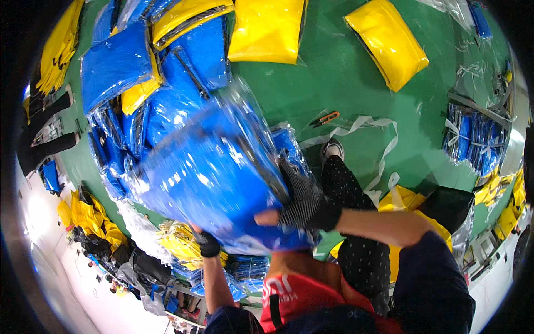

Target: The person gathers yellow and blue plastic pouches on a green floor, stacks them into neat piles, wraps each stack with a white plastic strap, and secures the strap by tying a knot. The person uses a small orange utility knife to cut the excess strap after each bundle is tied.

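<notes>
Two gloved hands are gripping one blue plastic-wrapped packet [214,178]: the right hand [303,197] is clamping its upper edge, the left hand [207,243] is supporting it underneath. Beyond the hands, more blue packets [117,67] and a yellow packet [386,42] are lying on the green floor [334,83].

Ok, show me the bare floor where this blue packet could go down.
Bare green floor lies between the two yellow packets, running down to the white strap and small orange tool. More is free before the strapped blue bundle. Left is crowded: the heap of blue packets overlaps, edge on edge.
</notes>
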`<state>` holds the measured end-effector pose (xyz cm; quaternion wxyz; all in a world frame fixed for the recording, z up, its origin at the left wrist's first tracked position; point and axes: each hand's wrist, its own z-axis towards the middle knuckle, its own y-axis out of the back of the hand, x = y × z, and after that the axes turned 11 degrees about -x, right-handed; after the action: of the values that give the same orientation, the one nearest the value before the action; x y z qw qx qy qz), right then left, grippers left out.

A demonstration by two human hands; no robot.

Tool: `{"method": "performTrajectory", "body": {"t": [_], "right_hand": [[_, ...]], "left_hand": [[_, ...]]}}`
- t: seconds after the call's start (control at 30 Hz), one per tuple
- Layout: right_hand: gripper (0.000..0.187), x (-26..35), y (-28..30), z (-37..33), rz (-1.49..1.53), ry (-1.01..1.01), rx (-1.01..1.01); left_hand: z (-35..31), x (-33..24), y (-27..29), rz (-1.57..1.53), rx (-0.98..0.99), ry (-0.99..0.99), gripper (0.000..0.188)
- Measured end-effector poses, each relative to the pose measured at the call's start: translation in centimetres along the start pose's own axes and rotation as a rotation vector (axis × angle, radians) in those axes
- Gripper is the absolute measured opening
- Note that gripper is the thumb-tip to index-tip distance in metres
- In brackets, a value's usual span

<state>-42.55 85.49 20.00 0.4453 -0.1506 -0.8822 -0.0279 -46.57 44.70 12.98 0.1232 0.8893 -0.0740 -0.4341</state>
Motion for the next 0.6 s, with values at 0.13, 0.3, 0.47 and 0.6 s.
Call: {"method": "performTrajectory", "body": {"t": [0.13, 0.3, 0.47, 0.6], "right_hand": [[0.104, -6.6, -1.5, -5.8, 0.081, -0.062, -0.003], [0.099, -17.2, -2.5, -5.4, -0.081, -0.139, 0.034], [0.096, -19.4, -3.0, -3.8, -0.217, -0.270, -0.161], [0.091, -16.3, -3.8, -5.2, -0.356, -0.013, -0.508]], "left_hand": [[-5.3, 4.3, 3.2, 0.628, 0.266, -0.075, 0.046], [-5.2, 10.8, 0.3, 0.181, 0.031, 0.444, 0.031], [-3.1, 8.4, -7.4, 0.829, -0.009, -0.228, 0.073], [-3.9, -3.8, -11.3, 0.948, 0.123, -0.932, 0.087]]}}
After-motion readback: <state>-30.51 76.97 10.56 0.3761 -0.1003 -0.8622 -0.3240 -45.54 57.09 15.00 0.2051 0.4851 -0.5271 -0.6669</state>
